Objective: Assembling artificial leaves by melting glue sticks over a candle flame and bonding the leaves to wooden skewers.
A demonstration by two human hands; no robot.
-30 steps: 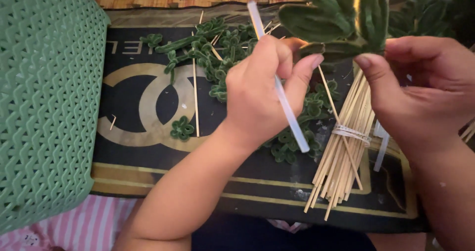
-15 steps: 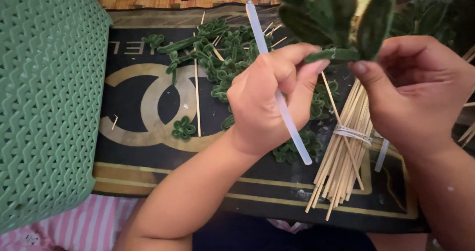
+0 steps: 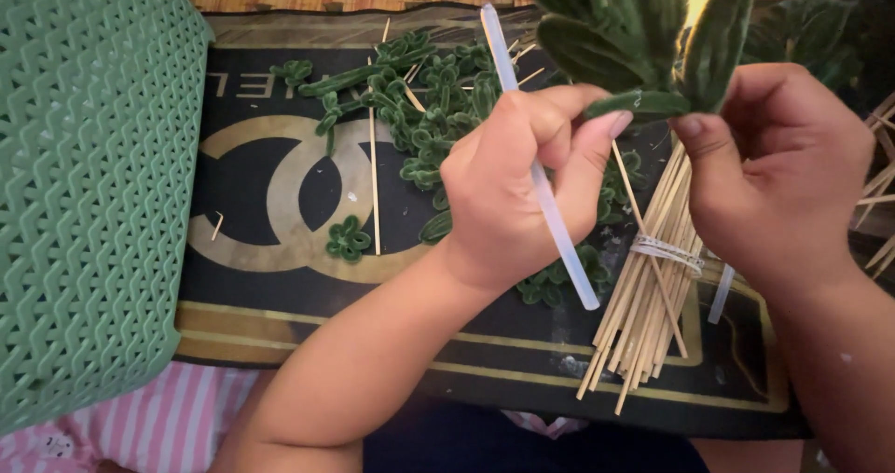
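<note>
- Translucent plastic glue stick (image 3: pixel 541 189) was clamped in the left hand (image 3: pixel 522 193), kept ready.
- Green fuzzy chenille leaf cluster (image 3: pixel 643 35) was pinched by both hands; right hand (image 3: pixel 783 175) steadied its stem.

One view only — a head-worn camera looking steeply down, close over both hands. It probably tilts slightly forward — no second view shares the scene.
</note>
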